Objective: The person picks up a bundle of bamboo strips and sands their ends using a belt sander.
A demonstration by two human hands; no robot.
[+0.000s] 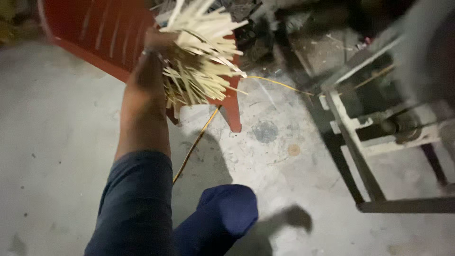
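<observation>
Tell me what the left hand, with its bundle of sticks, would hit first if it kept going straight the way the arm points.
Probably the red plastic chair: the left hand and its bundle of sticks already overlap the chair's edge in this view. Depth is unclear, so contact cannot be confirmed.

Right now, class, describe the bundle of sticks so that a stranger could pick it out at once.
Start at the red plastic chair at the top left of the concrete floor. In front of it, the left hand grips a bundle of pale sticks. It alone is straw-coloured and splayed; the yellow cable below is one thin line.
</observation>
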